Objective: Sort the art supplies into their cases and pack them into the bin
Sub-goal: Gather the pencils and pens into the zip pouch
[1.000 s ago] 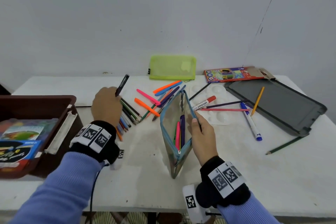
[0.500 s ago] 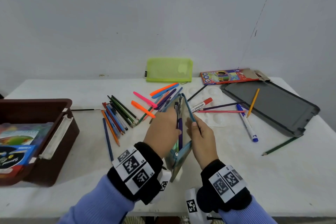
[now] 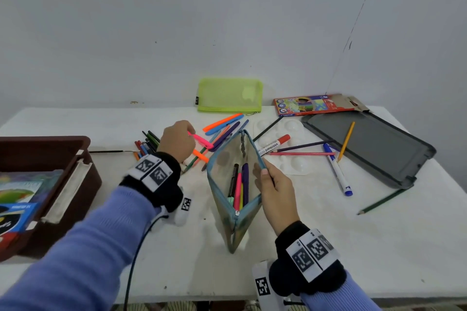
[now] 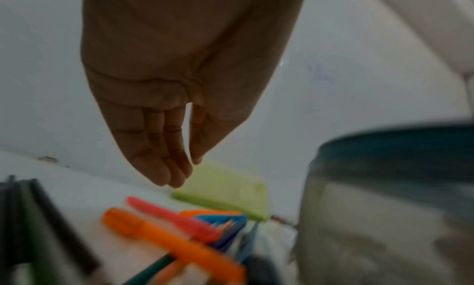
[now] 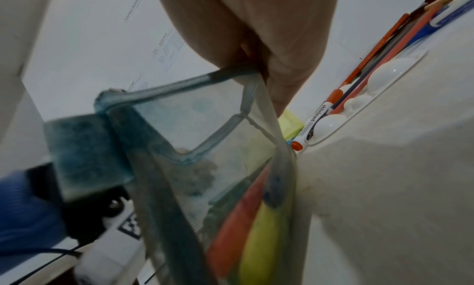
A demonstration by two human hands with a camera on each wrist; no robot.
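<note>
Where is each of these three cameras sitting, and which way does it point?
Head: worn on the head, looking down at the table; both hands and sleeves show.
Left wrist: looks along the open left hand at the pink pen.
Right wrist: looks along the right hand, its grip on the clear pouch.
Shared: the green pouch appears in all three.

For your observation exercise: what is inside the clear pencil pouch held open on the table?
Inside the clear pouch: a black pen, pink pen, yellow pen and purple pen. Their lower ends are hidden.
</note>
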